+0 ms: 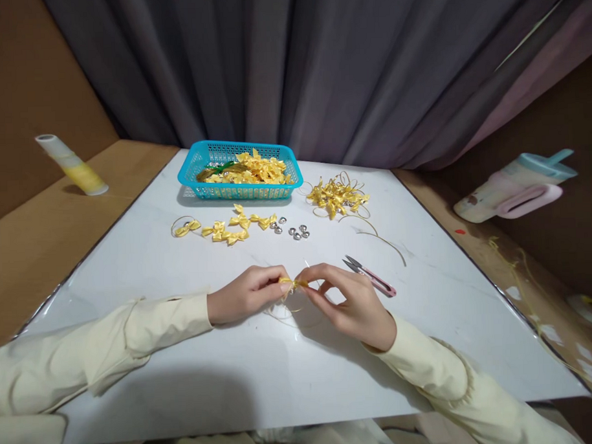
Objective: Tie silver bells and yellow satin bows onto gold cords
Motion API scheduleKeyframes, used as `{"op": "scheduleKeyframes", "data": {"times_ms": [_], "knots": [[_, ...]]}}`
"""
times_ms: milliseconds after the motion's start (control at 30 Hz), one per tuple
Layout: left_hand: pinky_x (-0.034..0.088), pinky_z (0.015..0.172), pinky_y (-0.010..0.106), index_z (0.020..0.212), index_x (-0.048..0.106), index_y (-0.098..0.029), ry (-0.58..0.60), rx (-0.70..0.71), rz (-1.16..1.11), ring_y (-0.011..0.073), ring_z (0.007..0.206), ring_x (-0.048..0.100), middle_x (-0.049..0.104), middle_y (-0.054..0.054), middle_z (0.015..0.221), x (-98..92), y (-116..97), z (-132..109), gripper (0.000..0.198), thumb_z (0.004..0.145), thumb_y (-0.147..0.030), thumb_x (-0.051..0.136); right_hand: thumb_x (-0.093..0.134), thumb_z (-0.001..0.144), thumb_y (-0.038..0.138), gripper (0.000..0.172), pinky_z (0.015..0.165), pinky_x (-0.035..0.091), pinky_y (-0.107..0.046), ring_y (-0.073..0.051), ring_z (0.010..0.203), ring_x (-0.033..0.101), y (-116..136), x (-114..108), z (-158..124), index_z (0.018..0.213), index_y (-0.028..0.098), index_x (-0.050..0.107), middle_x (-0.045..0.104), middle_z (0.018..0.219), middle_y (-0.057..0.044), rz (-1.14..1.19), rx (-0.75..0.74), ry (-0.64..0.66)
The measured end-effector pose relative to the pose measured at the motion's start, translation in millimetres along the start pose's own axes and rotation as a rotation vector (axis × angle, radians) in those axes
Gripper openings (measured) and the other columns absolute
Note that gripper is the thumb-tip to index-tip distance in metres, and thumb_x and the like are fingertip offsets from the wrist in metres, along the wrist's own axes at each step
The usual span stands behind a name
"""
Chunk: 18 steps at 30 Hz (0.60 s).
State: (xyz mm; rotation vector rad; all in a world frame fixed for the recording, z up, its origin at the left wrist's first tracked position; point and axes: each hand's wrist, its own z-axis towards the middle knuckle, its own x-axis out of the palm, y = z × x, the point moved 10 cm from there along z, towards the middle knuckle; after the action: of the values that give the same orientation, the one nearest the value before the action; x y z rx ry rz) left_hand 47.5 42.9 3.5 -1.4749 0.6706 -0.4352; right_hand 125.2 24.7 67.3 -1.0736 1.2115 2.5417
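Between my two hands is a small yellow ribbon bow [294,283] with a silvery bit at its middle. My left hand [252,292] pinches the bow's left side between thumb and finger. From the other side, my right hand [344,298] pinches its right end, thumb and forefinger closed. Thin cord [292,320] loops below the bow onto the table. Beyond my hands lie several loose yellow bows [228,232] and small silver bells [299,233]. Thread snips [370,276] with a pink handle rest just past my right hand.
A blue basket [241,195] of bows and cord stands at the back. Right of it sits a pile of corded bows [338,196]. A yellow-wrapped tube [75,166] is at the left, a lidded cup [513,187] at the right. A grey curtain [271,61] hangs behind.
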Motion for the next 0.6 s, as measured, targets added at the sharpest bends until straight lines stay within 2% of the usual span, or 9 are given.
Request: {"op": "scheduleKeyframes", "data": {"times_ms": [300, 600], "knots": [[0.029, 0.053, 0.023, 0.071, 0.048, -0.015, -0.007, 0.027, 0.035, 0.0099, 0.056, 0.036, 0.042, -0.004, 0.06, -1.8, -0.6, -0.3, 0.024, 0.087, -0.032, 0.043, 0.047, 0.086, 0.013, 0.012, 0.059, 0.052, -0.021, -0.012, 0.071, 0.062, -0.9, 4.0, -0.5, 0.094, 0.014, 0.057, 0.066, 0.088, -0.007, -0.035, -0.025, 0.031], [0.03, 0.054, 0.023, 0.07, 0.047, -0.015, -0.009, 0.027, 0.071, 0.0101, 0.056, 0.036, 0.042, -0.003, 0.059, -1.9, 0.6, -0.3, 0.024, 0.086, -0.032, 0.043, 0.05, 0.085, 0.012, 0.011, 0.06, 0.051, -0.022, -0.012, 0.069, 0.062, 2.9, 1.3, -0.5, 0.092, 0.013, 0.058, 0.067, 0.084, -0.007, -0.059, -0.055, 0.003]]}}
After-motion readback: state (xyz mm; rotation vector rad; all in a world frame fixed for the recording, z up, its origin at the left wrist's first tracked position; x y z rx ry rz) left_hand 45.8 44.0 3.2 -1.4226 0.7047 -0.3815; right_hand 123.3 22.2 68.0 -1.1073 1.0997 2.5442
